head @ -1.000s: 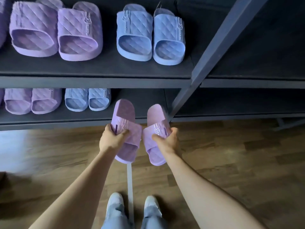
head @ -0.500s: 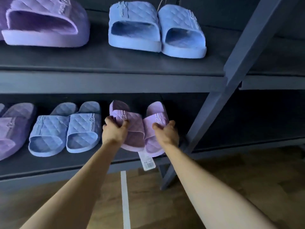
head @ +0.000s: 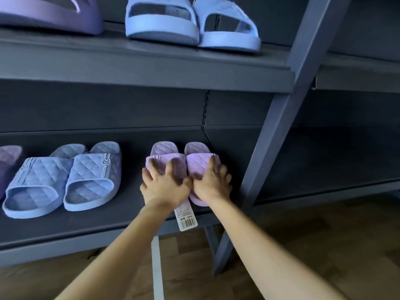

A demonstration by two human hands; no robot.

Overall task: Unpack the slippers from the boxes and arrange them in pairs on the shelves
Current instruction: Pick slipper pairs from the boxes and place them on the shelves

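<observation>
The left hand [head: 165, 186] lies with fingers splayed over the strap of the left lilac slipper [head: 163, 148], and the right hand [head: 213, 184] is spread the same way over the right lilac slipper [head: 197, 148]. Both press down rather than clutch, thumbs meeting in the gap between the two. A second ago this pair hung in mid-air below the rack, tilted apart and gripped by the straps; half a second ago it was just reaching the shelf edge. Now both slippers sit side by side, touching, on the lower shelf [head: 121, 221] at the centre of the frame, toes pointing to the back. A white barcode tag [head: 186, 218] hangs from them over the shelf's front lip. Just left stands a blue pair [head: 65, 180]. Right of the hands rises the slanted grey post [head: 287, 109]. Above, the upper shelf [head: 129, 68] carries another blue pair [head: 192, 27] and a purple slipper [head: 49, 16] at the upper left. The placement looks as good as done: the hands need only lift away, perhaps after tucking the tag in.
</observation>
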